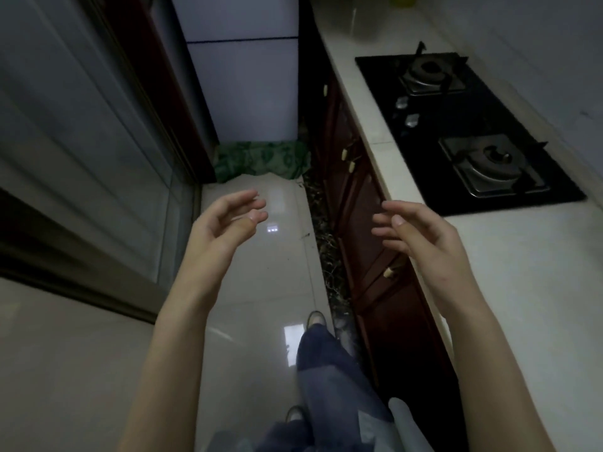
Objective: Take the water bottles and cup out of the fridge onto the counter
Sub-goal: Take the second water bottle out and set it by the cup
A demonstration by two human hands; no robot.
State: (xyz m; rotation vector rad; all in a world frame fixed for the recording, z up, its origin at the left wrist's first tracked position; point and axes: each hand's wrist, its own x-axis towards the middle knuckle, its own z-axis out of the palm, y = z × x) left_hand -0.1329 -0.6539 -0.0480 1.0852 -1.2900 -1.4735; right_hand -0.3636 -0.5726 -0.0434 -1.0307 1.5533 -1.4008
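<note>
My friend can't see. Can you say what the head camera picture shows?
Two empty hands, left hand and right hand, reach forward with loosely curled fingers toward a closed white fridge at the end of a narrow kitchen. On the right a pale counter holds a black gas hob.

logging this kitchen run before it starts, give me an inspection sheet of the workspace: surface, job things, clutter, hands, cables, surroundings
surface: pale counter on the right, bare near the person; a black gas hob with two burners is set into it.
job's things: fridge stands at the far end with its doors closed; no water bottles or cup seen.
clutter: green patterned cloth on the floor at the fridge's foot; a yellow-green thing at the counter's far end, too cut off to identify.
hands: left hand and right hand raised in the air, fingers loosely curled, holding nothing.
cables: nothing seen.
surroundings: glossy tiled floor, dark red cabinets under the counter, sliding glass door on the left.
</note>
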